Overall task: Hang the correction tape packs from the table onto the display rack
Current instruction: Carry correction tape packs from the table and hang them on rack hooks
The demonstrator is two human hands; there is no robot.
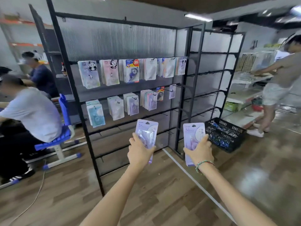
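Note:
My left hand (140, 150) grips a lilac correction tape pack (147, 129) upright, held out in front of the lower rows of the black display rack (78, 101). My right hand (199, 150) holds a second lilac pack, or a small stack of them (192, 132), level with the first and further right, near the rack's corner post. The two upper hook rows carry several hanging packs (130, 70); a single lilac pack (172, 91) hangs at the right end of the second row. The lower hook rows are bare. No table is in view.
A black plastic basket (225, 134) with goods stands on the wooden floor at the right of the rack. A person (276, 82) works at white shelves on the far right. Two seated people (31, 108) and a blue chair (62, 128) are at the left.

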